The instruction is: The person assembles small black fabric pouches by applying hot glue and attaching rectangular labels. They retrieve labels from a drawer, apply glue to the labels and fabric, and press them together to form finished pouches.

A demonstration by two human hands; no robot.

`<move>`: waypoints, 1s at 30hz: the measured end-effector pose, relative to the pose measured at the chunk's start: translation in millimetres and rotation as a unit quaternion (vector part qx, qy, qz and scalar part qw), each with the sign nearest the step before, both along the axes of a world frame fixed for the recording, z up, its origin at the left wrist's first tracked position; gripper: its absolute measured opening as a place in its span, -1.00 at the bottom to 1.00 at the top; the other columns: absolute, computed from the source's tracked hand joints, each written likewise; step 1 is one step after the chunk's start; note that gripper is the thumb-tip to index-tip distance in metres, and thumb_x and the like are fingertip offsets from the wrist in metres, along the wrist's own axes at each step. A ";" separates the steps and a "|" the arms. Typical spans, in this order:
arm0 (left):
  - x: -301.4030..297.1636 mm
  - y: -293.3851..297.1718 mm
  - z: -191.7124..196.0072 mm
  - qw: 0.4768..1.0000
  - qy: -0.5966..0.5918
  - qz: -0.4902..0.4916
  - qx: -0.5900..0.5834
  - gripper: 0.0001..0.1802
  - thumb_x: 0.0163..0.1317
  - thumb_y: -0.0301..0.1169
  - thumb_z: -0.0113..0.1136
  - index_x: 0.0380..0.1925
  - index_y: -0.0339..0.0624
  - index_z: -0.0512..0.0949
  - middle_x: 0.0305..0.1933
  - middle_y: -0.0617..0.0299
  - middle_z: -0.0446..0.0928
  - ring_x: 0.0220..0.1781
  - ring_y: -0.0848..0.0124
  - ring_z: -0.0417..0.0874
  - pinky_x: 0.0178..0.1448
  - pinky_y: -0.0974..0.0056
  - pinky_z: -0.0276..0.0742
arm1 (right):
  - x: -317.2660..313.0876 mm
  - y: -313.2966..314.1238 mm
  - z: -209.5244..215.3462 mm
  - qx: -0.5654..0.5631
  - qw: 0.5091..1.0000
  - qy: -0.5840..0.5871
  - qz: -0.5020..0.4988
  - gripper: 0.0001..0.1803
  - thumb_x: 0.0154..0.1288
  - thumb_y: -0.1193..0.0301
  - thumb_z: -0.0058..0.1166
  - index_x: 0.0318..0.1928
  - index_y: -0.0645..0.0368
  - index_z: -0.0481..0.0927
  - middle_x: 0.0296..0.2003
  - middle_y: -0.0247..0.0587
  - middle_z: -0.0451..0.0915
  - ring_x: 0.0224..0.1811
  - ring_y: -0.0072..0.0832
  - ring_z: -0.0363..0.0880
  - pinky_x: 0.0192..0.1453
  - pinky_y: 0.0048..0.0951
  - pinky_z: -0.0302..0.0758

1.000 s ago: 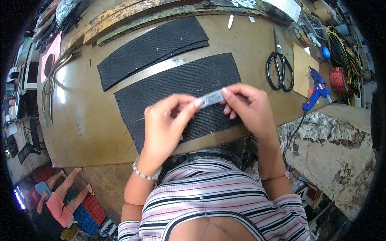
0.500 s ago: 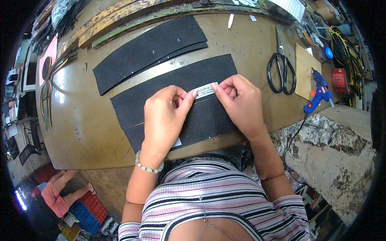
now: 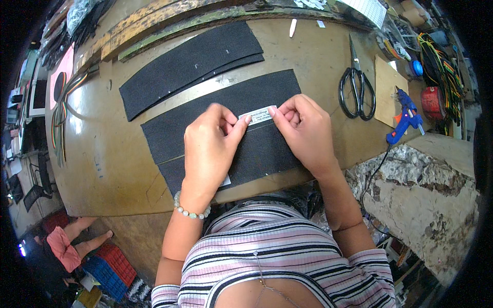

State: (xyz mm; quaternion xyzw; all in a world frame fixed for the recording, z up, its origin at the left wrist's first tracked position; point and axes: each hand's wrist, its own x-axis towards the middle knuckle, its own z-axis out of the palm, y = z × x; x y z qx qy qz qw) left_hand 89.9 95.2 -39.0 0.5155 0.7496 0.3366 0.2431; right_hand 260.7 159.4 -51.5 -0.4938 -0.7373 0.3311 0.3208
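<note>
A small white printed label (image 3: 258,116) lies over the middle of a black woven fabric panel (image 3: 205,115), just above a thin pale line across the panel. At the label's left end, my left hand (image 3: 211,146) pinches it between thumb and curled fingers. My right hand (image 3: 305,133) holds the right end the same way, thumb on the label's corner. Both hands rest on or close above the panel. Another white piece (image 3: 226,181) shows partly beside my left wrist, at the panel's near edge; my wrist hides the rest.
Stacked black fabric panels (image 3: 195,64) lie farther back. On the right are black-handled scissors (image 3: 356,87), a tan board (image 3: 389,84) and a blue glue gun (image 3: 405,119) with a cord. Striped cords (image 3: 64,110) lie at left. A person's legs (image 3: 84,238) show beyond the table.
The hands and label stay almost in place; the label looks slightly lower and flatter. At lower left, the other person has shifted a little.
</note>
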 end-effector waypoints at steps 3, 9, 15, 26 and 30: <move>-5.3 2.1 -0.7 0.997 0.049 0.000 0.059 -0.70 0.18 -0.35 0.44 -0.44 -0.29 0.49 -0.50 0.24 0.51 -0.52 0.59 0.45 -0.43 0.44 0.40 | 1.1 4.8 -1.4 -0.072 0.993 0.081 -0.050 -0.78 0.23 0.48 0.29 -0.26 0.22 0.47 -0.51 -0.21 0.50 -0.59 -0.47 0.45 -0.46 -0.43 0.44; -7.7 0.2 -3.1 0.998 -0.059 0.010 0.034 -0.66 0.11 -0.39 0.47 -0.30 -0.29 0.46 -0.41 0.28 0.45 -0.53 0.60 0.38 -0.44 0.45 0.37 | 4.5 3.0 -2.2 -0.072 0.997 0.022 -0.014 -0.75 0.24 0.43 0.29 -0.23 0.18 0.44 -0.49 -0.27 0.45 -0.57 -0.53 0.41 -0.45 -0.43 0.41; -14.2 0.5 -5.4 0.992 -0.123 -0.006 0.034 -0.73 0.19 -0.49 0.38 -0.20 -0.27 0.47 -0.32 0.33 0.46 -0.49 0.65 0.42 -0.44 0.51 0.36 | 2.0 5.6 -0.1 -0.085 0.996 0.037 0.004 -0.77 0.27 0.43 0.27 -0.16 0.21 0.49 -0.47 -0.37 0.45 -0.51 -0.65 0.42 -0.45 -0.52 0.39; -65.0 -117.0 28.8 0.969 0.184 0.125 -0.103 -0.15 0.13 -0.28 0.43 0.40 -0.24 0.27 0.28 -0.10 0.32 0.33 0.01 0.32 0.40 0.05 0.25 | 44.7 -46.1 33.8 0.087 0.970 -0.227 -0.005 -0.50 0.04 0.42 0.45 -0.02 0.29 0.54 -0.11 -0.09 0.48 -0.06 -0.29 0.49 0.00 -0.37 0.46; -50.7 -153.4 25.9 0.983 0.115 0.119 -0.081 0.11 -0.03 -0.24 0.54 0.49 -0.16 0.12 0.23 -0.07 0.32 0.19 0.03 0.39 0.32 0.06 0.32 | 43.9 -65.3 31.0 -0.022 0.986 -0.165 0.016 -0.50 -0.01 0.40 0.48 -0.10 0.26 0.50 -0.01 -0.02 0.47 0.04 -0.08 0.45 0.13 -0.21 0.44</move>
